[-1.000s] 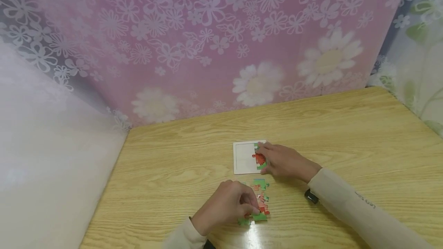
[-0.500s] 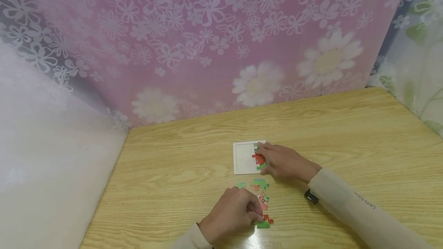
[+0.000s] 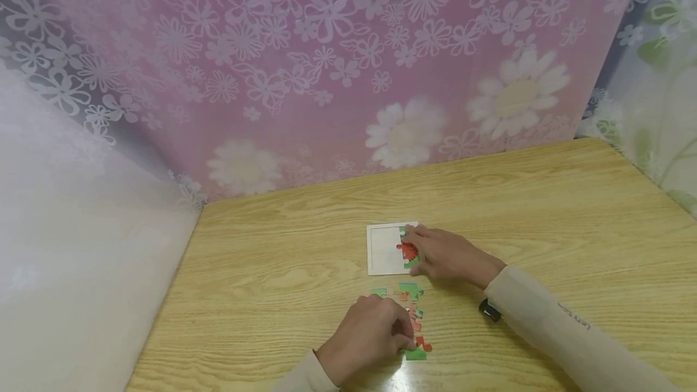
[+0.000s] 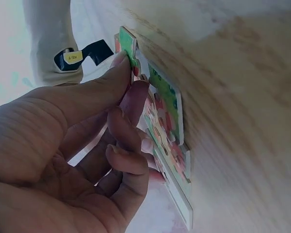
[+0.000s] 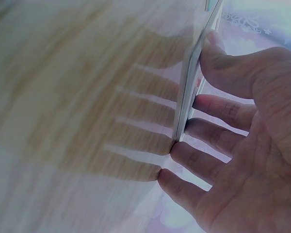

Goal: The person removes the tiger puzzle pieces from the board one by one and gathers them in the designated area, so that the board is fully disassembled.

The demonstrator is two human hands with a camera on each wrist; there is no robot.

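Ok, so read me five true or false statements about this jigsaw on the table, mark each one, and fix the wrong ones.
1. The left hand pinches a green-and-red jigsaw piece. True.
2. The right hand touches the right side of the white puzzle tray. True.
3. The tray is full. False: its left part is bare, and the fitted pieces in view are on the right.
4. Other loose pieces lie on the person's side of the tray. True.
5. The person's forearms are bare. False: beige sleeves cover them.

Two hands [image 3: 370, 333] [image 3: 449, 254], one board [image 3: 385, 253], one table [image 3: 272, 295], four-plus puzzle pieces [image 3: 409, 290]
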